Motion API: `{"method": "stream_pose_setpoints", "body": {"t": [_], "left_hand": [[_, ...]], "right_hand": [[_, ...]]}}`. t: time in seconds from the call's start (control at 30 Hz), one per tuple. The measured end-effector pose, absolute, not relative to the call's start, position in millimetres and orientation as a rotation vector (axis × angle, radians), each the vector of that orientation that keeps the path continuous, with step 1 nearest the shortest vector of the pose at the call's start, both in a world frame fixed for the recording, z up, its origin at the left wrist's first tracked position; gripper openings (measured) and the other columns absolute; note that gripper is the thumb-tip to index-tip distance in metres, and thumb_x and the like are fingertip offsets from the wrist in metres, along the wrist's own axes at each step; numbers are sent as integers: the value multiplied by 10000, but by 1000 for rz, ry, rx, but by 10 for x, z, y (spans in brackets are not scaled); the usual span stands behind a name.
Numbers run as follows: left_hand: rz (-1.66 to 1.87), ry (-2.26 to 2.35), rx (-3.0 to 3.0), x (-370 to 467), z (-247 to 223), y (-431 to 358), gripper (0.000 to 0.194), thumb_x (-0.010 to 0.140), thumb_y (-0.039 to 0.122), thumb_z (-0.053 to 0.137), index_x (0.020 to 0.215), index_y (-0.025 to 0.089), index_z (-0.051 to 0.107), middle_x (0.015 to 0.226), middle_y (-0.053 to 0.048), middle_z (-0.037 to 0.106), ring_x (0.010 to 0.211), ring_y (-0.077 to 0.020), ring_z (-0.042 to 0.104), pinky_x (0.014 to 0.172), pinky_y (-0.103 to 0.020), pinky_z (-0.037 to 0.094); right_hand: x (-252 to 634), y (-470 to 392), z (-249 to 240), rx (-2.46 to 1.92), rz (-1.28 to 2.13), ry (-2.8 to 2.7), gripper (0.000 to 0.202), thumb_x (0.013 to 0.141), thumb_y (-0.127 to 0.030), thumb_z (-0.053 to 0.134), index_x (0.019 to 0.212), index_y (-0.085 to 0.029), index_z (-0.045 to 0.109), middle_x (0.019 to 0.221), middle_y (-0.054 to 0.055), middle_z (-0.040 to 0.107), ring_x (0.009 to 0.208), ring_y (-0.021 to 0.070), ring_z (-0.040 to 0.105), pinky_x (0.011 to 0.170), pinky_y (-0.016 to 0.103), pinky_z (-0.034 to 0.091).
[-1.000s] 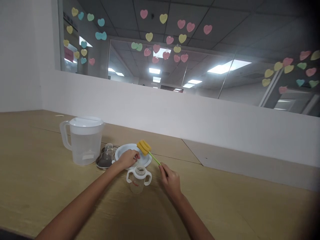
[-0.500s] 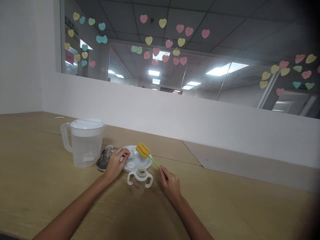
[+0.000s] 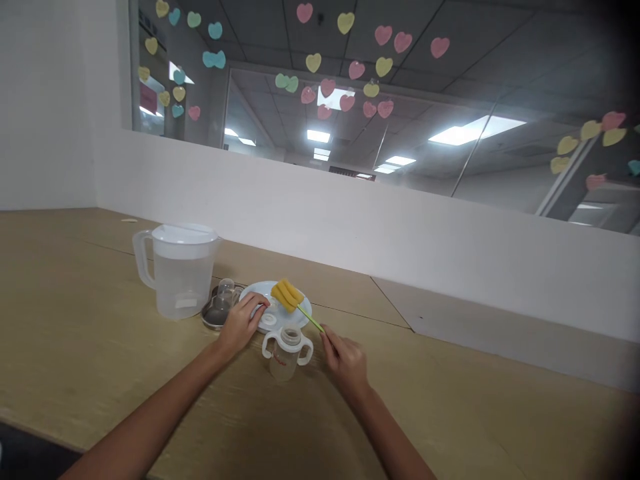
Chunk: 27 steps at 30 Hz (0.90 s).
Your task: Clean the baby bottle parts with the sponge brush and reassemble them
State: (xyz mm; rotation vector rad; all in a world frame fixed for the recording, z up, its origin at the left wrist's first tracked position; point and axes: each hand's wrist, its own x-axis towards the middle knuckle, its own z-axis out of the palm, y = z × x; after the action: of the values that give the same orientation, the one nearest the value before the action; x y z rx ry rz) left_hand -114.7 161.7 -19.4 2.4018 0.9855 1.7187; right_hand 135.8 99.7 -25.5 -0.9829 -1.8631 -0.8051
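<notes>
My right hand (image 3: 346, 357) grips the thin green handle of a brush with a yellow sponge head (image 3: 287, 296). The sponge is over a white plate (image 3: 299, 319). At the plate's left side my left hand (image 3: 246, 320) has its fingers pinched together; whatever small thing may be between them is too hidden to name. A white ring (image 3: 269, 320) lies on the plate near its front. Between my hands, a clear baby bottle (image 3: 284, 360) with two white handles stands upright on the table, its mouth uncovered.
A clear lidded pitcher (image 3: 183, 280) stands on the wooden table (image 3: 125, 347) at the left. Beside it is a dark metal dish (image 3: 214, 315) holding a clear dome-shaped cover (image 3: 227, 292). Behind the table rise a white wall and a window with heart-shaped notes.
The camera view has shifted, so the objects appear slightly higher and further right. My left fingers have moved slightly over the plate, and the sponge is a little closer to them.
</notes>
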Motion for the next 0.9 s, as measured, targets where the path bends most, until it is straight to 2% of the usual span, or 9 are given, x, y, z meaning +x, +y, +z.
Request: {"method": "stream_pose_setpoints", "body": {"t": [0.3, 0.47, 0.57, 0.73, 0.9], "left_hand": [[1727, 1086, 2424, -1198, -193, 1640, 190, 902, 208, 355, 898, 199, 544, 923, -36, 562, 910, -153, 535, 845, -271, 410], [1724, 1548, 2465, -1521, -183, 1819, 186, 861, 216, 411, 868, 204, 596, 870, -63, 593, 875, -213, 527, 810, -324, 398], [1516, 1839, 2528, -1687, -199, 1900, 200, 824, 182, 433, 817, 201, 632, 829, -87, 608, 848, -247, 531, 752, -340, 396], [944, 2061, 2603, -1729, -248, 1934, 234, 713, 80, 471, 761, 194, 669, 822, -95, 658, 859, -259, 566, 714, -323, 395], [860, 2150, 2471, -1668, -229, 1900, 200, 726, 173, 472, 716, 171, 672, 770, -110, 669, 800, -258, 590, 701, -326, 402]], "right_hand": [[1407, 1021, -237, -1112, -902, -1742, 311, 931, -266, 416, 906, -113, 686, 597, 38, 652, 456, 87, 551, 496, 213, 349], [1415, 1033, -264, -1125, -883, -1767, 317, 933, -269, 405, 913, -124, 686, 601, 39, 654, 455, 89, 549, 500, 211, 353], [1420, 1039, -277, -1133, -868, -1757, 314, 932, -271, 411, 906, -118, 684, 586, 35, 644, 449, 89, 542, 497, 211, 342], [1428, 1039, -281, -1180, -856, -1748, 343, 939, -297, 393, 902, -121, 686, 585, 33, 644, 447, 89, 542, 492, 213, 333], [1420, 1033, -273, -1204, -857, -1760, 366, 945, -304, 374, 908, -117, 687, 571, 34, 639, 444, 83, 541, 482, 207, 330]]}}
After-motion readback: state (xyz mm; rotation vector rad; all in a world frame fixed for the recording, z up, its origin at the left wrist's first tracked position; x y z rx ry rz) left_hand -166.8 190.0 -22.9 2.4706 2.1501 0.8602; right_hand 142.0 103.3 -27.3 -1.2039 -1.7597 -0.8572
